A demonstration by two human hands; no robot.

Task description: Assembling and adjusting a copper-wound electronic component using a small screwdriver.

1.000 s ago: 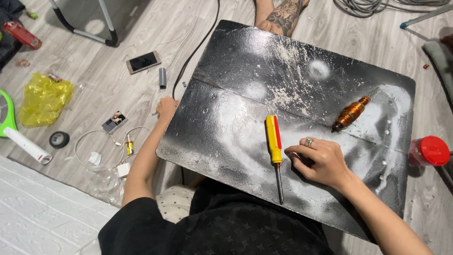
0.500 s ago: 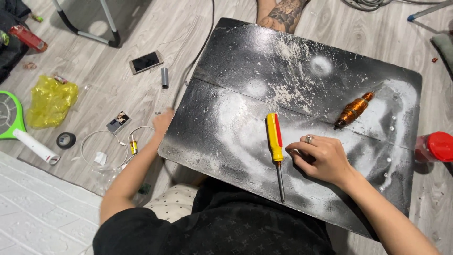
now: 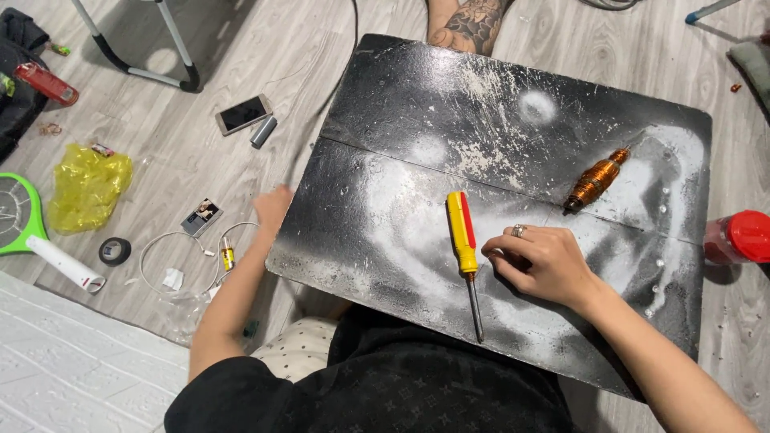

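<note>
A big black bench (image 3: pixel 417 104) fills most of the view. It is scratched and has white dusty marks on it. It sits low over a grey wood floor (image 3: pixel 160 160).

The person's right hand (image 3: pixel 541 261) rests on the bench with the fingers curled in loosely. It holds nothing. There is a ring on one finger. Its fingertips are just beside the yellow and red screwdriver (image 3: pixel 464 248), maybe touching the handle, but I cannot tell for sure. The screwdriver lies flat with its metal tip pointing toward the person.

The left hand (image 3: pixel 274 207) is off the left edge of the bench, over the floor. It looks blurry, so I cannot tell how open it is or if it holds anything. It is near a loop of white wire (image 3: pixel 172 261) and a small yellow plug (image 3: pixel 228 258).

Farther back on the bench lies a copper wire coil (image 3: pixel 595 180), well apart from the right hand. A red-capped jar (image 3: pixel 742 237) stands on the floor by the right edge.

On the floor to the left are a yellow plastic bag (image 3: pixel 87 186), a green bug swatter (image 3: pixel 24 224), a phone (image 3: pixel 243 113) and a roll of black tape (image 3: pixel 115 251).

What could go wrong? The screwdriver is round, so a bump from the right hand could make it roll. Its tip points at the person's body, so a quick grab could poke them. The left hand could get tangled in the loose wire.
</note>
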